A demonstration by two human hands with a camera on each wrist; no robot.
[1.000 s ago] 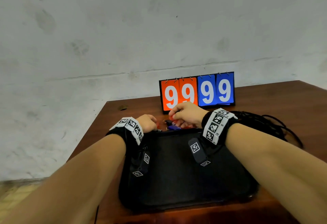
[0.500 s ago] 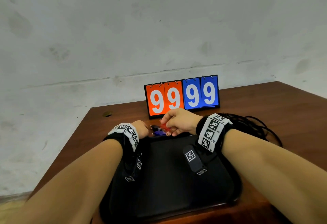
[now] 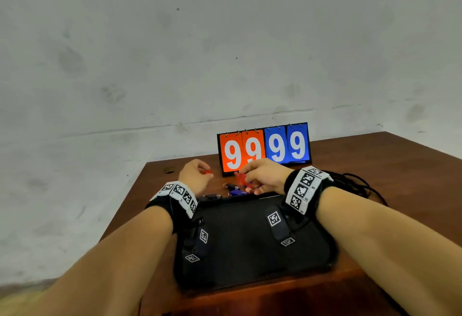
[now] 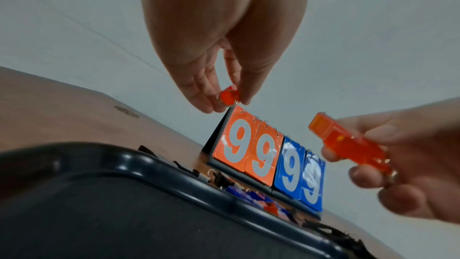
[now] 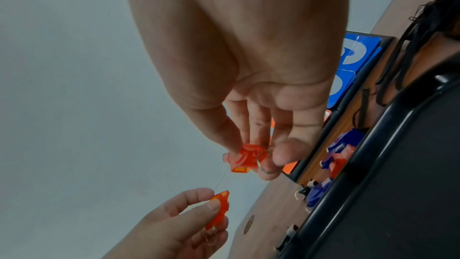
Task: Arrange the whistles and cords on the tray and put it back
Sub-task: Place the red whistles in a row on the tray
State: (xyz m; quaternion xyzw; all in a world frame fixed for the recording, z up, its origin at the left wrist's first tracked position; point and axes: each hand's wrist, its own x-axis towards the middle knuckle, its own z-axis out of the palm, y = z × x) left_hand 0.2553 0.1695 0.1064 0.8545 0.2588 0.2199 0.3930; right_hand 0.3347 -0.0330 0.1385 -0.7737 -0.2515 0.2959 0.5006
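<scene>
My left hand (image 3: 200,174) pinches a small orange whistle (image 4: 229,96) between thumb and fingers, raised above the table behind the tray. Just to its right, my right hand (image 3: 246,180) pinches a second orange whistle (image 5: 246,158) by its ring end. The two whistles are held apart, in front of the scoreboard. A small pile of blue and orange whistles (image 3: 237,189) lies on the table just past the far rim of the black tray (image 3: 250,248). The tray shows nothing on it. Black cords (image 3: 355,182) lie tangled at the right.
A flip scoreboard (image 3: 263,148) reading 99 99 stands behind the hands, near the wall. The wooden table (image 3: 400,165) ends at a left edge close to my left arm. A small round mark (image 3: 169,170) sits at the far left corner.
Both hands have lifted from the pile behind the tray, each holding an orange whistle. The left hand has moved left and up, away from the right hand.
</scene>
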